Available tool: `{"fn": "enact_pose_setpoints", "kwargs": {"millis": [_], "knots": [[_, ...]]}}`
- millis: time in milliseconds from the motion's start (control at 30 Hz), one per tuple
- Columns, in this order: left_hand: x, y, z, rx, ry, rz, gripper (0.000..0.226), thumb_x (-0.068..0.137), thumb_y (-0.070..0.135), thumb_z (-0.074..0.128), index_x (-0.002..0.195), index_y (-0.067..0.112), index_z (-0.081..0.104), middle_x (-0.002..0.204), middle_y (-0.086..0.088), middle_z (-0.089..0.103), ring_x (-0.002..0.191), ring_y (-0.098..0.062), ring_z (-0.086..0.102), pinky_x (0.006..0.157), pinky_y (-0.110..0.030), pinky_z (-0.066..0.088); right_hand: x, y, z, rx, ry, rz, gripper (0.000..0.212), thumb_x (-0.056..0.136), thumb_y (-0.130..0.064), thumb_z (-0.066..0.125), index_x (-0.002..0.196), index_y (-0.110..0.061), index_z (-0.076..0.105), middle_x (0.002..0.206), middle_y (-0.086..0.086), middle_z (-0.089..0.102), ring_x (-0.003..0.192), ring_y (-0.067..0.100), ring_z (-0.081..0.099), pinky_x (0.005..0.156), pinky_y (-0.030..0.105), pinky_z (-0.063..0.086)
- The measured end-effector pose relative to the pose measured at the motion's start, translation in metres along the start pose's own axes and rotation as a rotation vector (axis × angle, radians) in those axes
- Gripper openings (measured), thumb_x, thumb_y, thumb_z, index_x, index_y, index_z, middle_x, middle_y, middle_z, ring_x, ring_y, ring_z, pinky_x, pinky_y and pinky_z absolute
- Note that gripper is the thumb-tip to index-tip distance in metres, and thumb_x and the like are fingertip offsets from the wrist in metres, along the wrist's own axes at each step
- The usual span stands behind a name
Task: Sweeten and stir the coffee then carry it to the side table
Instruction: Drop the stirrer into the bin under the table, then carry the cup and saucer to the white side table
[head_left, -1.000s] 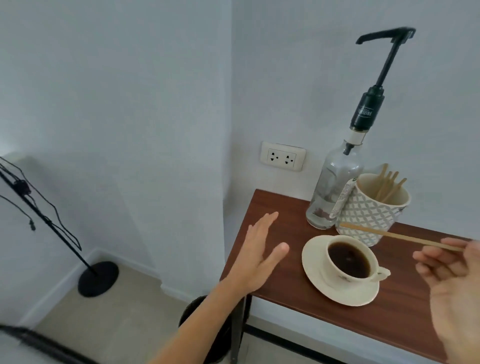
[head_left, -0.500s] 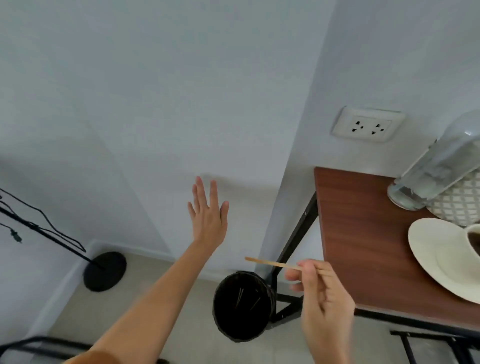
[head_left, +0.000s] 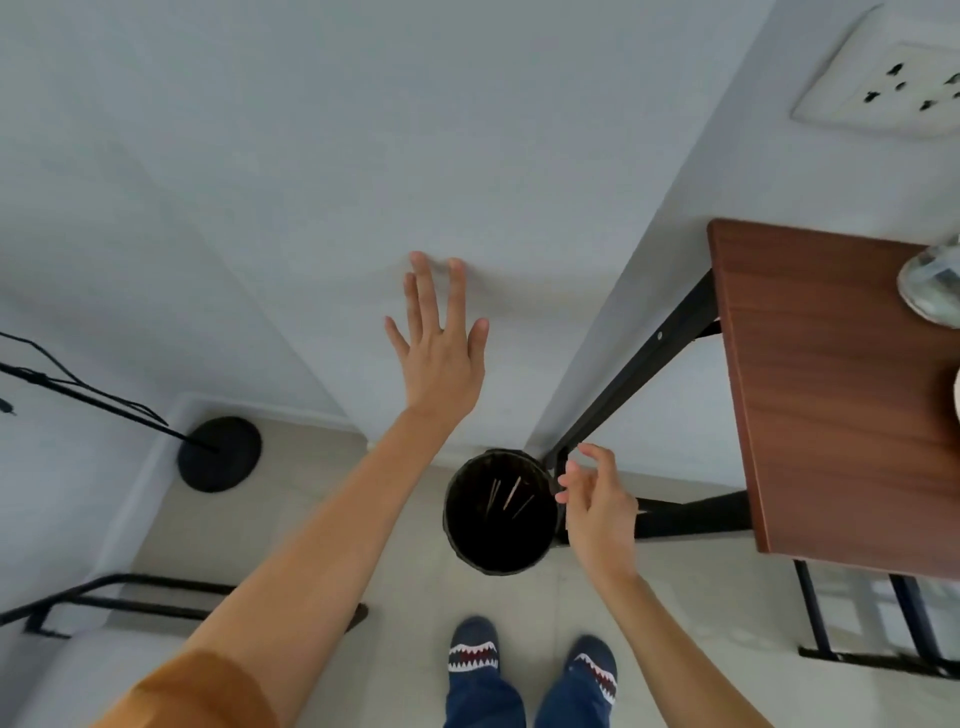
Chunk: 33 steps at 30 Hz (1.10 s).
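Observation:
My right hand (head_left: 597, 499) hovers over the right rim of a black waste bin (head_left: 467, 551) on the floor, fingers apart and holding nothing. Several wooden stir sticks (head_left: 511, 493) lie inside the bin. My left hand (head_left: 441, 353) is raised flat against the white wall, fingers spread. Only a sliver of the white saucer (head_left: 957, 395) and the base of the glass syrup bottle (head_left: 932, 286) show at the right edge, on the brown wooden table (head_left: 831, 389). The coffee cup is out of view.
The table's black metal legs (head_left: 639, 374) stand just right of the bin. A black stand with a round base (head_left: 218, 454) is at the left. A wall socket (head_left: 883, 83) is top right. My two feet in patterned slippers (head_left: 530, 662) stand below the bin.
The view tilted down towards the floor. My right hand moved over the bin and let go of the stir stick, which it held before. The left hand stayed raised by the wall.

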<state>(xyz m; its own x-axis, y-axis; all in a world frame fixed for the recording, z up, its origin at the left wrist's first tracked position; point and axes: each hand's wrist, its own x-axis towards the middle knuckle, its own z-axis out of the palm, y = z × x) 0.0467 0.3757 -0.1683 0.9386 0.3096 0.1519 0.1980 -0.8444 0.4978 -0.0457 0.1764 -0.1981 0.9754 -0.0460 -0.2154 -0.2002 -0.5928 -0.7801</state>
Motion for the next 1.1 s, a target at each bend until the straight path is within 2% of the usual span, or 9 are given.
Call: {"fn": "enact_pose_setpoints", "kwargs": {"millis": [100,167,333,533,667,767,833,933,1100], "knots": [[-0.001,0.001,-0.004,0.018,-0.024,-0.013,0.065,0.108,0.040,0.028,0.161,0.023,-0.007,0.169,-0.015,-0.015,0.157,-0.034,-0.004,0.118,-0.069,0.010,-0.007,-0.010,-0.009,0.015,0.038,-0.042,0.026,0.102,-0.023,0.044,0.124,-0.012,0.054,0.091,-0.002,0.069,0.076,0.002,0.068,0.068,0.003,0.045],[-0.003,0.003,-0.008,0.021,-0.042,-0.020,0.065,0.108,0.041,0.028,0.161,0.024,-0.007,0.169,-0.014,-0.016,0.157,-0.034,-0.003,0.117,-0.071,0.009,-0.014,-0.023,-0.020,0.039,0.066,-0.093,0.019,0.102,-0.020,0.046,0.115,-0.014,0.058,0.087,-0.003,0.070,0.071,0.001,0.068,0.066,0.000,0.044],[-0.017,0.035,-0.027,-0.102,-0.023,-0.042,0.064,0.108,0.043,0.027,0.162,0.023,-0.002,0.170,-0.008,-0.012,0.157,-0.032,-0.008,0.120,-0.071,0.004,-0.032,-0.074,-0.069,0.107,0.202,-0.352,0.011,0.098,-0.012,0.055,0.102,-0.012,0.066,0.076,-0.004,0.070,0.071,0.006,0.069,0.066,0.005,0.047],[-0.045,0.150,-0.049,-0.373,-0.037,0.110,0.064,0.106,0.043,0.030,0.161,0.024,0.003,0.171,-0.003,-0.008,0.157,-0.022,-0.012,0.124,-0.059,-0.003,-0.045,-0.098,-0.185,0.160,0.501,-0.623,0.008,0.095,-0.014,0.062,0.093,-0.010,0.068,0.072,-0.003,0.069,0.065,0.011,0.068,0.058,0.019,0.053],[-0.084,0.234,-0.046,-0.475,-0.238,0.287,0.073,0.098,0.060,0.032,0.158,0.036,-0.003,0.170,0.005,-0.004,0.156,-0.011,-0.012,0.127,-0.049,-0.005,-0.051,-0.052,-0.266,0.165,0.735,-0.562,0.018,0.095,-0.029,0.057,0.093,-0.016,0.068,0.077,-0.011,0.068,0.074,0.006,0.066,0.064,0.017,0.053],[-0.110,0.286,-0.026,-0.513,-0.417,0.354,0.091,0.085,0.070,0.043,0.156,0.044,-0.008,0.169,0.011,-0.012,0.154,-0.006,-0.017,0.128,-0.047,0.000,-0.046,-0.001,-0.322,0.203,0.872,-0.419,0.025,0.096,-0.038,0.051,0.107,-0.019,0.063,0.099,-0.009,0.064,0.094,0.014,0.061,0.075,0.038,0.056],[-0.121,0.316,-0.011,-0.578,-0.524,0.356,0.103,0.077,0.075,0.053,0.155,0.048,-0.009,0.168,0.015,-0.018,0.152,-0.003,-0.023,0.127,-0.041,0.002,-0.030,0.030,-0.356,0.196,0.789,-0.328,0.034,0.099,-0.043,0.046,0.123,-0.022,0.057,0.124,-0.002,0.058,0.115,0.021,0.056,0.090,0.037,0.051],[-0.124,0.346,0.011,-0.681,-0.564,0.332,0.116,0.066,0.086,0.061,0.153,0.050,-0.006,0.167,0.019,-0.013,0.151,0.000,-0.023,0.124,-0.036,0.005,0.000,0.063,-0.391,0.185,0.411,-0.270,0.057,0.092,-0.055,0.041,0.144,-0.031,0.040,0.151,-0.003,0.039,0.138,0.015,0.041,0.102,0.026,0.039],[-0.120,0.367,0.031,-0.651,-0.498,0.320,0.119,0.060,0.091,0.060,0.156,0.048,0.006,0.170,0.007,0.006,0.156,-0.006,-0.011,0.121,-0.034,0.007,0.023,0.079,-0.404,0.175,0.053,-0.397,0.062,0.088,-0.058,0.047,0.145,-0.042,0.031,0.152,-0.017,0.039,0.140,-0.003,0.034,0.114,0.026,0.033]]}}
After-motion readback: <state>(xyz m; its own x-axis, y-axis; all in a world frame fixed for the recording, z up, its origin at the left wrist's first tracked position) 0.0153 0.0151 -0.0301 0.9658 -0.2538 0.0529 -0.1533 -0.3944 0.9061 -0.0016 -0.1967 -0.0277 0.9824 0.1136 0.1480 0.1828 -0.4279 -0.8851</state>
